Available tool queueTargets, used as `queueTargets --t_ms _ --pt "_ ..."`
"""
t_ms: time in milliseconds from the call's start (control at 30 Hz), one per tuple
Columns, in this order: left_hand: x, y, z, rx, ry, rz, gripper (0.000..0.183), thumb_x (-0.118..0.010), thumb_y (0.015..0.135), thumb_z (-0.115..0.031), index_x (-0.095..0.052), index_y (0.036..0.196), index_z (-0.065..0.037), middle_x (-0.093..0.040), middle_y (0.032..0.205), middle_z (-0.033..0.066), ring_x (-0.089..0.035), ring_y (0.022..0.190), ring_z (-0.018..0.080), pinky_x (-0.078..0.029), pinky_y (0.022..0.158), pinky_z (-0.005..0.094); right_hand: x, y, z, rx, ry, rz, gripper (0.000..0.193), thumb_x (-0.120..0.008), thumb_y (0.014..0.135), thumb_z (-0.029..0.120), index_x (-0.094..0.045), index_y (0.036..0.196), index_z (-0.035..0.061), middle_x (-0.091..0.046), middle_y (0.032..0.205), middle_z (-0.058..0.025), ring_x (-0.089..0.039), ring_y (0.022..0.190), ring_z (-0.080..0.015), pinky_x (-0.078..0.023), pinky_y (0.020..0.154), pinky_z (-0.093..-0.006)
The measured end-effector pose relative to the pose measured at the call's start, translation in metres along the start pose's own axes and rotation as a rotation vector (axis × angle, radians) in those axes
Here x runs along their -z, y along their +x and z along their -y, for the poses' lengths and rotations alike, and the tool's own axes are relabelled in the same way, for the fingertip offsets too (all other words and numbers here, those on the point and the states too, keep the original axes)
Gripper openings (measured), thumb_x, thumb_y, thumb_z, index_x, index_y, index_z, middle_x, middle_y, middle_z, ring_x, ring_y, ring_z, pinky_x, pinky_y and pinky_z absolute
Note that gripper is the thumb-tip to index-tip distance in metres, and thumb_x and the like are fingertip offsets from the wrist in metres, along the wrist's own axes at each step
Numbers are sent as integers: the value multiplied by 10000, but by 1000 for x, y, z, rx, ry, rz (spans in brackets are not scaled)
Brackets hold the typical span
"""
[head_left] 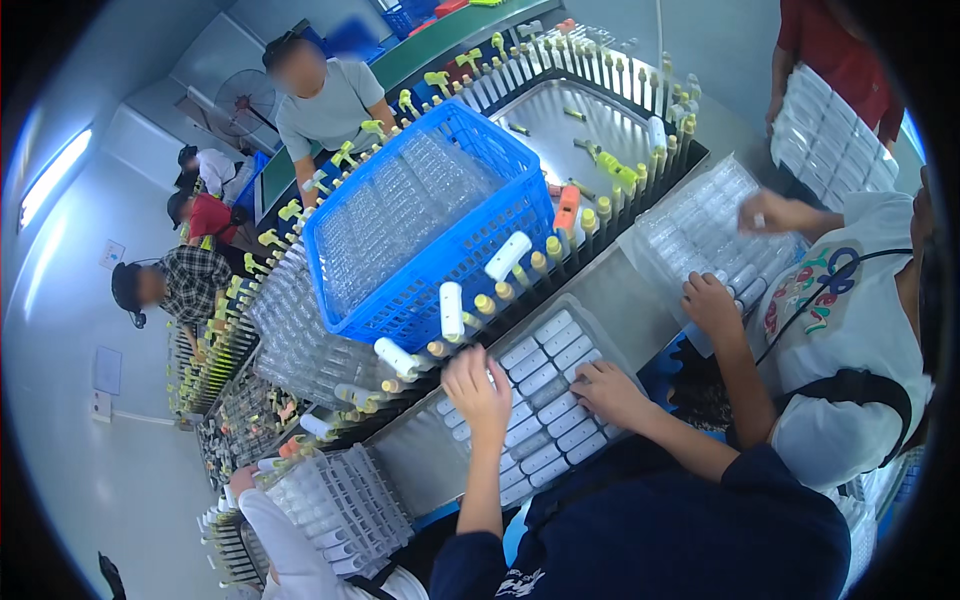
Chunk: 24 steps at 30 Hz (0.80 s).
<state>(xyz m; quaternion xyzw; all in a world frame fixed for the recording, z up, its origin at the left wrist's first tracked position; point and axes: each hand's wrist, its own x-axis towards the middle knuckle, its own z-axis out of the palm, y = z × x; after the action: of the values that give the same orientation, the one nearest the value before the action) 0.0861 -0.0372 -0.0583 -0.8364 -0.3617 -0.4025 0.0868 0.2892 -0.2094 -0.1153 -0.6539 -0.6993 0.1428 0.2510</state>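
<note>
In front of me lies a clear plastic tray (587,307) filled with rows of white, rounded oblong casings (548,363). My left hand (478,393) is raised over the tray's far left part, beside the line of yellow-tipped pegs (485,303). Its fingers reach up and its thumb stands apart; nothing shows in it. On the tray's right side, my right hand (608,394) rests with bent, spread fingers, the tips touching casings. More white casings (452,311) sit on the pegs just beyond my left hand.
A blue basket (425,308) of clear trays stands behind the pegs. At right, a co-worker's hands work over another tray (690,225); someone behind carries stacked trays (835,130). Stacked trays (365,510) and a white-sleeved arm (290,530) are at lower left. More people work farther back.
</note>
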Motion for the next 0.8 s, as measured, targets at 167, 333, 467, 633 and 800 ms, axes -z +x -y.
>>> queueTargets --t_ms 167,333,467,633,800 --pt "41 -109 12 158 -138 510 211 -756 959 -97 -727 1157 -29 -702 1147 117 -664 1086 336 -535 937 473 -4 3 -31 -81 100 112 250 -830 854 188 -789 1094 130 -647 1204 -87 -625 1193 -323 -541 1011 -472" --pt "62 -116 16 173 -246 562 293 -801 929 -131 -732 1199 -42 -700 1176 134 -662 1086 369 -540 941 479 28 5 0 5 6 168 253 -843 829 159 -794 1078 143 -637 1198 -74 -620 1193 -311 -528 1026 -476" --pt "63 -116 21 225 -282 572 337 -805 934 -170 -728 1242 -57 -692 1224 122 -660 1106 359 -538 956 481 19 -14 4 10 -39 194 250 -844 826 154 -792 1070 140 -627 1218 -72 -611 1203 -302 -491 1071 -478" --pt "51 -106 28 206 -268 655 336 -801 930 -184 -732 1243 -83 -683 1205 98 -651 1129 351 -530 978 471 9 -15 -1 42 -72 183 267 -808 863 138 -773 1126 110 -622 1281 -86 -590 1255 -315 -438 1146 -503" --pt "44 -109 38 203 -314 689 311 -799 928 -190 -732 1213 -86 -678 1188 91 -631 1162 344 -516 997 480 45 2 17 112 -45 98 358 -744 965 138 -679 1307 50 -658 1324 -154 -618 1295 -371 -450 1132 -554"
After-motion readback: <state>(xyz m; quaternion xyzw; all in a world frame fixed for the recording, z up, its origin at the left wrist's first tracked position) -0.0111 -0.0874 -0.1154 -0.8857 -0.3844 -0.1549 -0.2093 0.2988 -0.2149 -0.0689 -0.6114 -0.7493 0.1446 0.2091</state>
